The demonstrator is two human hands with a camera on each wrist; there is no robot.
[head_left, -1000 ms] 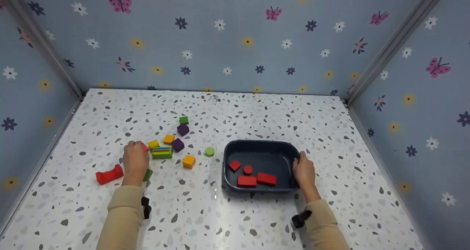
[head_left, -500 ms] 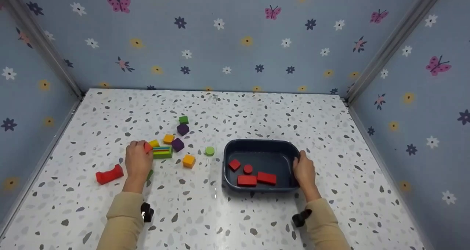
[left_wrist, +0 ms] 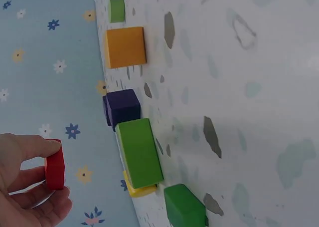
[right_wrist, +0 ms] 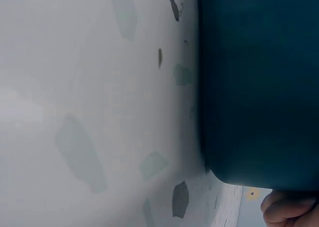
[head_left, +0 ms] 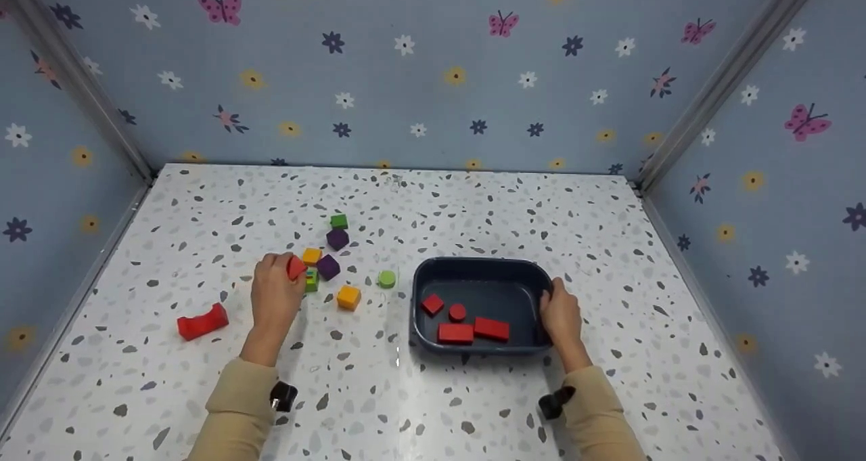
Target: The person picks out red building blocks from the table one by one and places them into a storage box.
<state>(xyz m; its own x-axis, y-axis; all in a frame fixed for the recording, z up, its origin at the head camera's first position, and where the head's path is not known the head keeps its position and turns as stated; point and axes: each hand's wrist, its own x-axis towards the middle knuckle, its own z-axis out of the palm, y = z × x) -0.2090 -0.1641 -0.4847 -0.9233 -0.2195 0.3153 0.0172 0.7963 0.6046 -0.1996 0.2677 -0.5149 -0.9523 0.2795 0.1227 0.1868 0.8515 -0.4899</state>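
Observation:
Between thumb and fingers my left hand (head_left: 276, 292) pinches a red block (head_left: 295, 268). In the left wrist view that red block (left_wrist: 55, 165) is held up off the table. Beneath and beside the hand lies a light green block (head_left: 311, 280), partly hidden in the head view. On the right, my right hand (head_left: 561, 315) grips the right rim of a dark blue bin (head_left: 484, 265). Inside the bin lie a red cube (head_left: 432, 304), a red round block (head_left: 457, 313) and two red oblong blocks (head_left: 455, 334).
A red arched block (head_left: 203, 322) lies left of the left hand. Purple blocks (head_left: 329, 267), orange blocks (head_left: 349, 298), a green block (head_left: 339, 222) and a light green round block (head_left: 387, 279) are scattered between hand and bin. Patterned walls stand round the table (head_left: 473, 407).
My left hand has moved right with the red block, off the table and over the green and yellow blocks. The right hand and the bin have stayed in place.

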